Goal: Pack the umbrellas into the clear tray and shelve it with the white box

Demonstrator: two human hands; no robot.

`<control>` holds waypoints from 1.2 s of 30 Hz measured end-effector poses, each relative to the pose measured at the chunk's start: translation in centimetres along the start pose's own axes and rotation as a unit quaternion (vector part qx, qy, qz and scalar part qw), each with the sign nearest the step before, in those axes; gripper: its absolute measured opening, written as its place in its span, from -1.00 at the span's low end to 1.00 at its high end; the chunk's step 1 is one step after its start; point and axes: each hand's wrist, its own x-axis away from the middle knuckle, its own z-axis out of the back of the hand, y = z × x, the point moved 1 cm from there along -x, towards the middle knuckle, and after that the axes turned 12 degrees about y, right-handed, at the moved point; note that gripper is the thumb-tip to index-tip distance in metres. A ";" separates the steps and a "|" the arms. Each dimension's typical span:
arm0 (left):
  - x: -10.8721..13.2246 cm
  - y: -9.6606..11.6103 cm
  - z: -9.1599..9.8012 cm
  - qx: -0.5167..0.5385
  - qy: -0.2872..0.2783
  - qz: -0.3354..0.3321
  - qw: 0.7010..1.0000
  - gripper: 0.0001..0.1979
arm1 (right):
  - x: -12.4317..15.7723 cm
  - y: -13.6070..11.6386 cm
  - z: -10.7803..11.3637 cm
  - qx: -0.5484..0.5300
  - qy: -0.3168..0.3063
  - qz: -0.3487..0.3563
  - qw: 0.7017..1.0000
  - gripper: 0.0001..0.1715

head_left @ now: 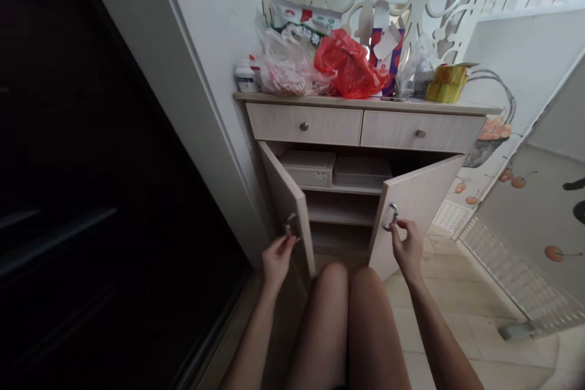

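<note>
Both doors of a pale wooden cabinet stand partly swung out toward me. My left hand [278, 259] pinches the metal handle [289, 220] of the left cabinet door [292, 195]. On the other side, the fingers of my right hand [408, 247] are closed on the curved metal handle [393, 210] of the right cabinet door [423, 198]. Between the doors, two pale boxes show on the upper shelf: a left box [311, 169] with a small label and a right box [361, 172]. Bare lower shelves [340, 209] lie beneath them.
A left drawer [278, 123] and right drawer [448, 132] sit above the doors. The top holds a red plastic bag [347, 64], a clear bag [292, 67], a white bottle [245, 78] and a yellow package [446, 82]. A wall [205, 30] borders the left; my knees [333, 280] are close to the doors.
</note>
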 end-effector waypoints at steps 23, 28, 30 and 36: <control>-2.2 3.6 -21.8 -0.286 -0.192 -0.162 0.925 -0.72 | -5.4 0.0 -15.2 0.053 -0.062 -0.029 0.996 -0.63; -3.0 3.8 -23.3 -0.305 -0.205 -0.162 0.916 -0.69 | -6.2 0.6 -16.7 0.037 -0.053 -0.024 0.998 -0.70; -3.2 3.8 -23.6 -0.310 -0.212 -0.163 0.913 -0.69 | -6.4 0.8 -17.1 0.042 -0.063 -0.029 0.997 -0.71; -3.8 3.4 -24.5 -0.316 -0.216 -0.163 0.910 -0.68 | -7.1 0.9 -18.1 0.063 -0.081 -0.048 0.994 -0.77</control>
